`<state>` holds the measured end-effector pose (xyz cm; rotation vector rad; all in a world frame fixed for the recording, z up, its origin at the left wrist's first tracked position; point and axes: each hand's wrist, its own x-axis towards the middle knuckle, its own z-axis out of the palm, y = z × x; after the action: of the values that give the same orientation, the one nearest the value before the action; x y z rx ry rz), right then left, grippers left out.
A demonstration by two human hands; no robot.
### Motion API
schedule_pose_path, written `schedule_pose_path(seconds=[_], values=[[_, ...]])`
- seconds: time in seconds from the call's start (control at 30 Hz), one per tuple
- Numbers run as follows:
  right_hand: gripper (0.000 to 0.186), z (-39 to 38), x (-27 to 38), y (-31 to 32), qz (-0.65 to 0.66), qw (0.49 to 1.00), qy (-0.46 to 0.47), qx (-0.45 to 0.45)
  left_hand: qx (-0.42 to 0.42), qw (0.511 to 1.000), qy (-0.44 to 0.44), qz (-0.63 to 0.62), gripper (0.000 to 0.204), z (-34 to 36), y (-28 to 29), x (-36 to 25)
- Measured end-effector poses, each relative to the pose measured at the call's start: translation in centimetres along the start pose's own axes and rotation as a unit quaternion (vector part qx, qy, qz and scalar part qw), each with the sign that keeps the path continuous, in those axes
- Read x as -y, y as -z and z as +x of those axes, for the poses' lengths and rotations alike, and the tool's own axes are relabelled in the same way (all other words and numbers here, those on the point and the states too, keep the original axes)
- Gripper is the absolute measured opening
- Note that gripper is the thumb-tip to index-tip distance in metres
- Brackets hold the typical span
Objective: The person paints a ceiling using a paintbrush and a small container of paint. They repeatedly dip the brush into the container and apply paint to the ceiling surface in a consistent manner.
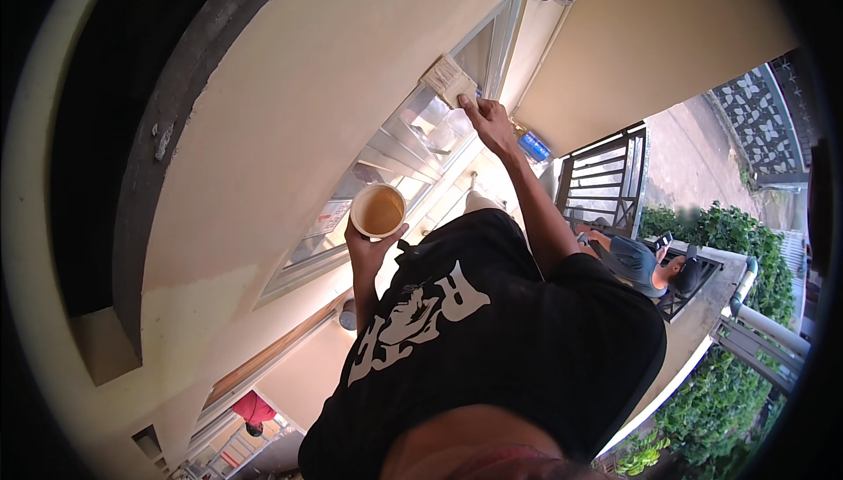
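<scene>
Where the count starts, far left: one person in red (254,409), small.
Left hand (367,253): fingers curled around one pale cup (379,210), tan inside.
Right hand (494,125): fingers and thumb closed on one wide brush (448,79), held by the window (395,153); contact unclear.
Far right: one person in blue-grey shirt (634,262).
Surface: smooth cream wall (263,129), left.
Surroundings: dark barred railing (606,186), then green hedge (724,405).

Cup (378,194) white outside, tan inside; brush (450,80) off-white. Worn T-shirt (509,357) black, white graphic print; wall (290,85) beige with paler patch. Blue container (533,146), green hedge (716,392), bystanders' shirts grey-blue (634,262) and red (254,407).
</scene>
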<state>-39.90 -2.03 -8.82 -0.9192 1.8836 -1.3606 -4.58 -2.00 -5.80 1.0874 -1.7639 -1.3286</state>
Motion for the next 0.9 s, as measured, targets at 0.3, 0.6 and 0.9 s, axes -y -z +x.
schedule_pose_path(seconds=[0.3,0.6,0.9], values=[[0.081,4.8,-0.6,-0.8,0.046,0.999,0.025,-0.003,0.024,0.999,0.011,-0.018,0.076,0.4,0.0,-1.0],[0.025,-1.6,8.5,6.1,-0.237,0.95,0.097,-0.178,-0.018,1.0,-0.002,-0.023,0.076,-0.9,0.7,-0.3],[0.023,-15.4,13.9,-7.4,-0.214,0.939,0.188,0.194,-0.007,0.997,0.05,-0.056,0.08,-2.1,1.2,3.1]])
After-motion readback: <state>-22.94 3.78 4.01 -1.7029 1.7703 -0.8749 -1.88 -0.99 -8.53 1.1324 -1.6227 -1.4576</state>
